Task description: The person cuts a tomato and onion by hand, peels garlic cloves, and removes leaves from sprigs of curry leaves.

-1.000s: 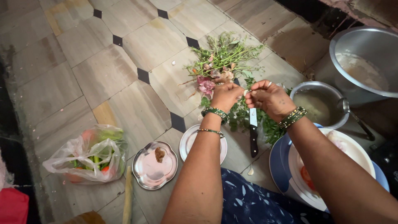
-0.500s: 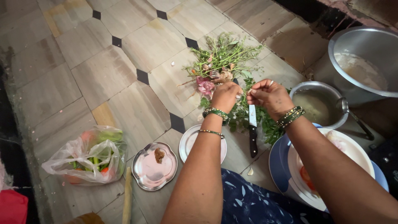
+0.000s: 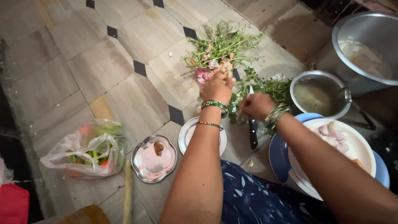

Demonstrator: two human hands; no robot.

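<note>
My left hand (image 3: 217,88), with green bangles at the wrist, reaches forward, and its fingertips are bunched on the pink peels at the near edge of a pile of herb stems and scraps (image 3: 224,43) on the tiled floor. To its right, my right hand (image 3: 256,105) is curled into a fist above a black-handled knife (image 3: 253,135) lying on the floor. What the fist holds is hidden. A bunch of green leafy herbs (image 3: 278,88) lies just beyond it.
A small white plate (image 3: 187,135) and a steel plate (image 3: 151,161) with a brown piece lie near my left arm. Also here: a plastic bag of vegetables (image 3: 83,149), a steel pot (image 3: 317,97), a large steel vessel (image 3: 369,45), and a white plate (image 3: 356,145) of peeled pieces on a blue plate (image 3: 277,153).
My left hand has moved away from the right one and forward onto the scrap pile. The right hand stays over the knife.
</note>
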